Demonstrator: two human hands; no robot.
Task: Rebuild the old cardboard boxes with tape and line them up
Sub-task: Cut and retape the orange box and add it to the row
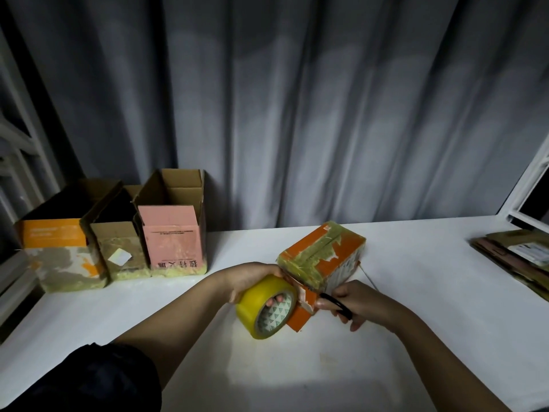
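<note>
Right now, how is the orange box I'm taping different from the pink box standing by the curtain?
The orange box lies on its side near the hands, closed end up; the pink box stands upright in the row of three, its top open. The orange box shows torn orange print under yellow tape across its end; the pink box has a mostly intact pink front panel. Both carry yellowish tape at one end.

White table (416, 292), grey curtain (297, 114), perhaps shelving (17, 144)

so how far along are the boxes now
Done: three open boxes stand in a row at the table's back left. In hand: the left hand holds the yellow tape roll against the orange box; the right hand grips black scissors. Left: finishing and lining up that box, plus the flattened cardboard at right.
</note>
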